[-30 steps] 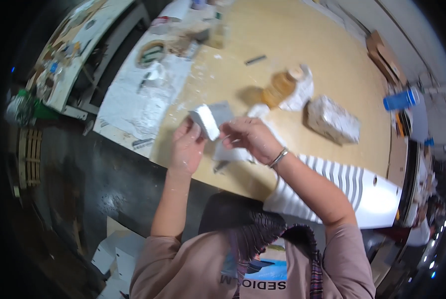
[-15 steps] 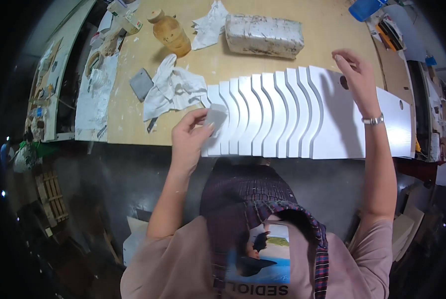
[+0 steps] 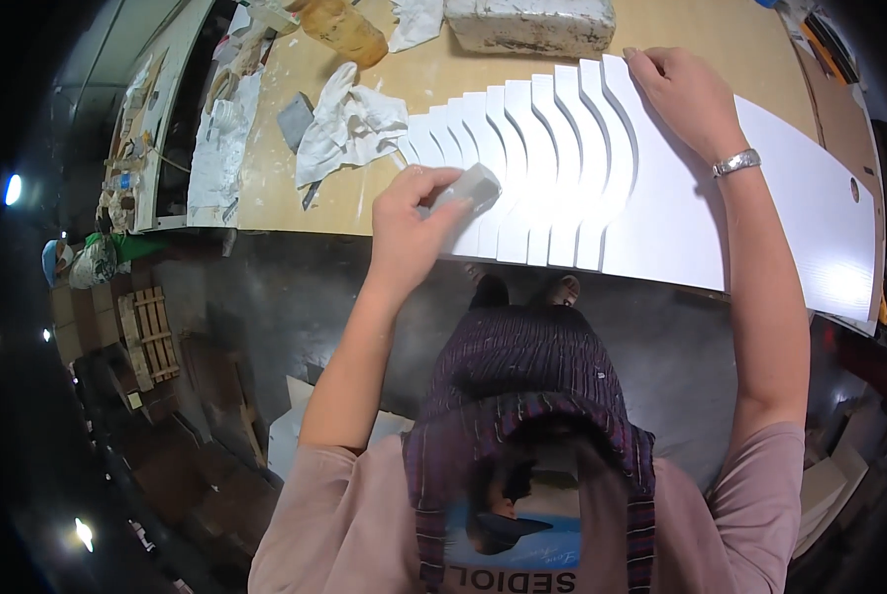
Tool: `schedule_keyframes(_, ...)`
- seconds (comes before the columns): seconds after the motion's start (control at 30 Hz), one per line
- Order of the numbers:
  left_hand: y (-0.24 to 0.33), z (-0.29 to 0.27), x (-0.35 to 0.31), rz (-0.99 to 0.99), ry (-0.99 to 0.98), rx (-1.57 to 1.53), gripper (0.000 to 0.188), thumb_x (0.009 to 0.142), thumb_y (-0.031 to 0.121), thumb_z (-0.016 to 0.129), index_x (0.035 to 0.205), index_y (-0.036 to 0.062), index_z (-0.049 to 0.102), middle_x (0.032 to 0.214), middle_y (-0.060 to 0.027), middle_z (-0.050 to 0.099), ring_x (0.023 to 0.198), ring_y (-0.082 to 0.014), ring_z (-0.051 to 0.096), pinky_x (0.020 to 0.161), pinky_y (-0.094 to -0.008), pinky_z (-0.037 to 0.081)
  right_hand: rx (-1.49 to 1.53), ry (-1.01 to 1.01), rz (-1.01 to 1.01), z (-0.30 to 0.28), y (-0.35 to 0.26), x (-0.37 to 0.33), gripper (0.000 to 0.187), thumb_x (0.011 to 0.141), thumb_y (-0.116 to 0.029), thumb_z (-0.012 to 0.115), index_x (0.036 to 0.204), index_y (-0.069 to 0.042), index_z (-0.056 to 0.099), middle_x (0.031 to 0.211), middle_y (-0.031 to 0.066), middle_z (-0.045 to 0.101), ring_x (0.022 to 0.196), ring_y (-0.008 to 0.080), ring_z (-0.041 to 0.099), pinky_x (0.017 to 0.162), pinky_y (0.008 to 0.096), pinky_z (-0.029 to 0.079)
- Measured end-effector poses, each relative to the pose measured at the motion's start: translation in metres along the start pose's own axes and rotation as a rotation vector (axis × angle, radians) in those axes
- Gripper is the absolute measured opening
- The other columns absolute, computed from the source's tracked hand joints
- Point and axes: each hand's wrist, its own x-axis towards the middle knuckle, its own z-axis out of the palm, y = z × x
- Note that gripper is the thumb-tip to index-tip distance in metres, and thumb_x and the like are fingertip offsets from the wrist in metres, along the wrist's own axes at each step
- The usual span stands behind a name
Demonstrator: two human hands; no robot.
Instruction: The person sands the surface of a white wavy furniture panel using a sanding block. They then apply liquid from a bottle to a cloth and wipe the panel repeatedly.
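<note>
A row of white curved-edge panels (image 3: 664,220) lies fanned out on the table, each overlapping the one beneath it like steps. My left hand (image 3: 409,216) is closed around a small grey block (image 3: 475,188), slightly blurred, over the narrower panels at the left of the fan. At the far edge of the top panel, my right hand (image 3: 689,99) pinches its upper left corner between thumb and bent fingers. A silver bracelet (image 3: 736,162) circles that wrist.
On the table (image 3: 285,203) lie a crumpled white cloth (image 3: 349,124) and another grey block (image 3: 295,121). Behind them are an amber bottle (image 3: 344,30), a second cloth (image 3: 416,22) and a wrapped oblong block (image 3: 529,25). A wooden pallet (image 3: 154,332) stands on the left.
My right hand has come down from above the top panel to its far corner. The left hand with the grey block has moved right along the fan. The whole view has shifted.
</note>
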Motion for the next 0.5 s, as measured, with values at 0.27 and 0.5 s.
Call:
schedule_keyframes(0.27, 0.010, 0.001, 0.008, 0.000, -0.093, 0.011, 0.025, 0.079, 0.005, 0.072, 0.104, -0.0014, 0.071, 0.091, -0.0047, 0.066, 0.081, -0.0129, 0.059, 0.076, -0.0267, 0.048, -0.001, -0.035, 0.042, -0.002, 0.000, 0.000, 0.048, 0.093, -0.040, 0.050, 0.066, -0.003, 0.064, 0.050, 0.0093, 0.052, 0.046, 0.0251, 0.049, 0.052, 0.0387, 0.043)
schedule_keyframes(0.5, 0.009, -0.009, 0.008, -0.001, -0.085, -0.048, 0.025, 0.079, 0.006, 0.071, 0.102, -0.0026, 0.071, 0.090, -0.0059, 0.065, 0.079, -0.0143, 0.058, 0.075, -0.0281, 0.047, -0.020, -0.054, 0.066, -0.003, -0.005, 0.002, 0.048, 0.094, -0.040, 0.050, 0.068, -0.004, 0.067, 0.049, 0.0073, 0.051, 0.046, 0.0204, 0.046, 0.052, 0.0361, 0.041)
